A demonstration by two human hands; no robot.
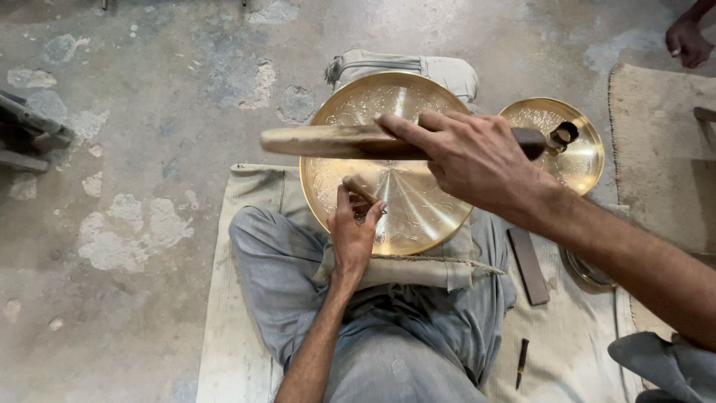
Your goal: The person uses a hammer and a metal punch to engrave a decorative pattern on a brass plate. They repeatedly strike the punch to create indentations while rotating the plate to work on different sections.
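Nearest the camera, grey trousers (388,351) are seen on folded legs, spread over a pale woven mat (239,328). On the mat a dark flat rectangular bar (528,266) and a small dark pointed tool (521,363) are laid. A large round shiny brass plate (418,209) with engraved patterns is propped on a beige cloth cushion (418,270) at the lap. A thin chisel (362,192) is gripped upright against the plate by the closed fingers of the left hand (352,231). A long wooden mallet (328,140) is held crosswise above the plate, the right hand (477,160) being wrapped around it. A smaller brass dish (574,149) is set just beyond. Farther off, patchy grey concrete floor (149,112) is seen, and another person's hand (686,41) at the top corner.
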